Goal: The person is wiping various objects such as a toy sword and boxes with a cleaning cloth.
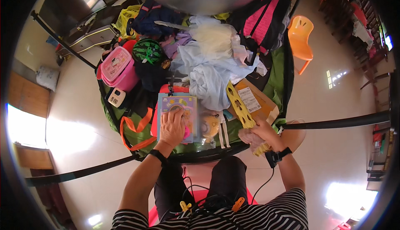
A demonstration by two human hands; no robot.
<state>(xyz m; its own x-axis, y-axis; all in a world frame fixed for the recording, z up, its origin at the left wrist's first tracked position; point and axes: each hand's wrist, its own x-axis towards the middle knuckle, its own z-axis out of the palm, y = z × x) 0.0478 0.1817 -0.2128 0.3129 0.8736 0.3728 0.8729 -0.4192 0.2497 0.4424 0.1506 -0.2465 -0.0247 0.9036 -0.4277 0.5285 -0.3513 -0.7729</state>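
My left hand (pixel 172 125) lies on a purple illustrated children's packet (pixel 187 103), its fingertips over a dark round spot on the front. Beneath that packet a light blue folder (pixel 160 105) sticks out, with something red under it. My right hand (pixel 265 133) grips a yellow strip with cut-out holes (pixel 238 105); a crumpled pinkish-brown cloth (pixel 251 137) hangs at the same hand. The strip's upper end lies by a brown cardboard parcel (pixel 254 100) bearing a printed label. Between my hands are a clear bag with a round yellow item (pixel 210 126) and thin white straps (pixel 223 131).
Crumpled light blue fabric (pixel 209 83) fills the middle of the green, black-rimmed surface (pixel 278 73). Around it are a pink lidded box (pixel 117 65), a watermelon-patterned ball (pixel 147 51), an orange strap (pixel 137 126) and a pink-and-black backpack (pixel 262 17). An orange chair (pixel 300 39) stands at the right.
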